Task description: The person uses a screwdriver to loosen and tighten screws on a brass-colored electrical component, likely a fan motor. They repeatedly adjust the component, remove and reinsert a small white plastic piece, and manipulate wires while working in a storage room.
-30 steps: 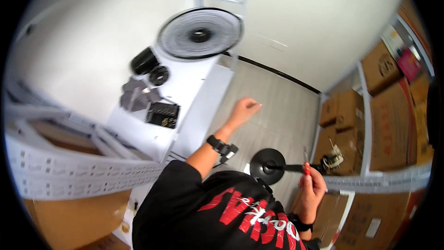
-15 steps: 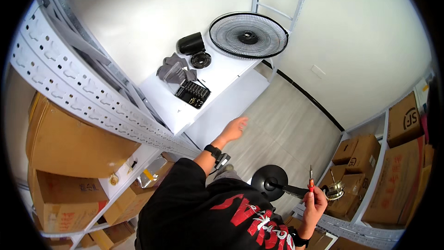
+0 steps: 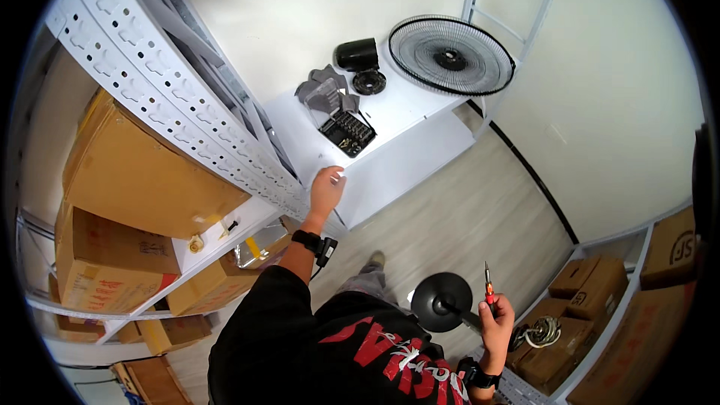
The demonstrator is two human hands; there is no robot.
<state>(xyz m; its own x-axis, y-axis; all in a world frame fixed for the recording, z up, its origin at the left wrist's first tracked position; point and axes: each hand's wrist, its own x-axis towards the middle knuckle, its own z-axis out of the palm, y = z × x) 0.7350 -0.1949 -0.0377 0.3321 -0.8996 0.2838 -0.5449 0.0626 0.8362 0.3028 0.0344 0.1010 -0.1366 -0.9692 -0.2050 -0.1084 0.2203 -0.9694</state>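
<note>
Reaching forward, the left hand [image 3: 327, 189] rests with loosely curled fingers at the near edge of the white counter [image 3: 405, 157], holding nothing; a dark watch [image 3: 309, 242] sits on its wrist. The right hand [image 3: 496, 320] is closed around the handle of a screwdriver [image 3: 488, 285], whose shaft points upward out of the fist. Just beside this hand, on its left, is a black round fan base [image 3: 441, 301] with a short pole running toward the hand; whether the hand also grips that pole cannot be told.

On the counter, well apart from the left hand, lies an open black bit set [image 3: 347, 133]. Behind it lie grey fan blades [image 3: 322, 92], then a black motor housing [image 3: 356, 54] and a small black round part [image 3: 369, 82] just beside it. A round wire fan guard [image 3: 451, 55] lies flat at the far right end of the counter.

A white perforated shelf upright [image 3: 172, 97] runs diagonally along the left. Cardboard boxes [image 3: 142, 172] fill the shelves on the left, and further brown boxes [image 3: 585, 307] stand low on the right. The floor [image 3: 465, 217] is light wood planking.
</note>
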